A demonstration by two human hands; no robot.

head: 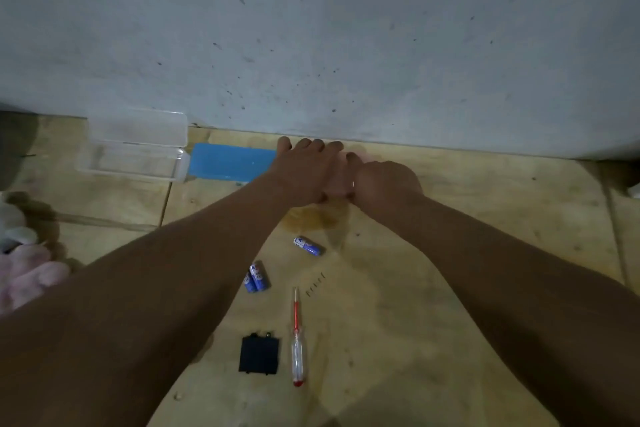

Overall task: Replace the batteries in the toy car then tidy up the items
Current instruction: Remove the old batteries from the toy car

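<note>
Floor: tan tiles point(450, 253) run up to a gray wall point(311, 28) at 12 o'clock; a brown stain point(311, 218) sits just under the hands.
In the way: both bare arms reach to 12 o'clock and cover most of what they hold; only a pale pink bit point(334, 184) peeks out between the hands; I cannot tell if it is the toy car.
Left hand point(304, 170): fingers bent over the top of the pale pink bit, holding it.
Right hand point(384, 180): curled tight on the other side of it, holding too; a ring point(353, 184) shows on one finger.
Batteries: three blue ones; one single battery point(308, 245) lies alone near the middle; two batteries point(256, 277) lie touching side by side, at 7 o'clock from the single one.
Screws point(316, 284): a tiny row of dark ones, too small to count, just right of the pair.
Screwdriver point(297, 340): one; red shaft and clear handle; tip points to 12 o'clock.
Black cover point(259, 354): one flat square, just left of the screwdriver handle.
Clear box point(135, 152): one, at 10 o'clock by the wall; nothing shows inside it.
Blue lid point(230, 163): one, flat on the floor, touching the box's right end; the left arm hides its far corner.
Soft pink things point(27, 270): at 9 o'clock, at the frame edge; blurry.
</note>
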